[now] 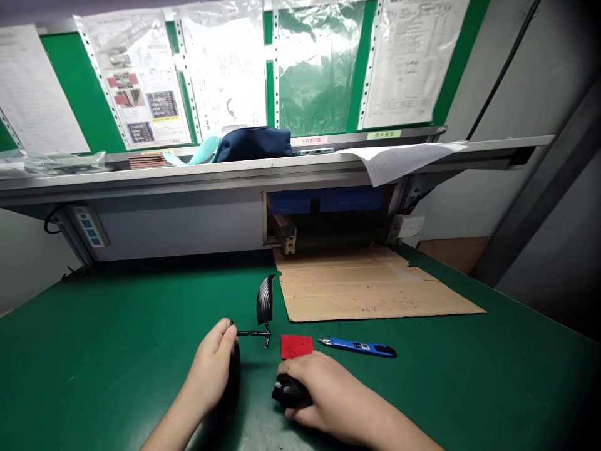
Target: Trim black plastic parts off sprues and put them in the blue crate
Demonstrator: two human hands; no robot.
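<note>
My left hand (216, 354) is closed on a long, curved black part (232, 382) that hangs below the fingers, its lower end blurred. From the fingertips a thin black rod with a crossbar (256, 333) reaches right, and a curved, ribbed black piece (265, 300) stands up from the rod's far end. My right hand (323, 385) wraps round a rounded black object (290, 391), whose kind I cannot make out because the palm covers much of it. Just beyond this hand lies a red square (297, 346) with dark marks. A blue utility knife (359, 347) lies to its right.
A flat cardboard sheet (357, 288) covers the back right of the green table (117, 351). Above runs a shelf (197, 178) with a dark blue pouch (256, 144) and an overhanging paper sheet (394, 163). A metal rail end (287, 241) juts out beneath it.
</note>
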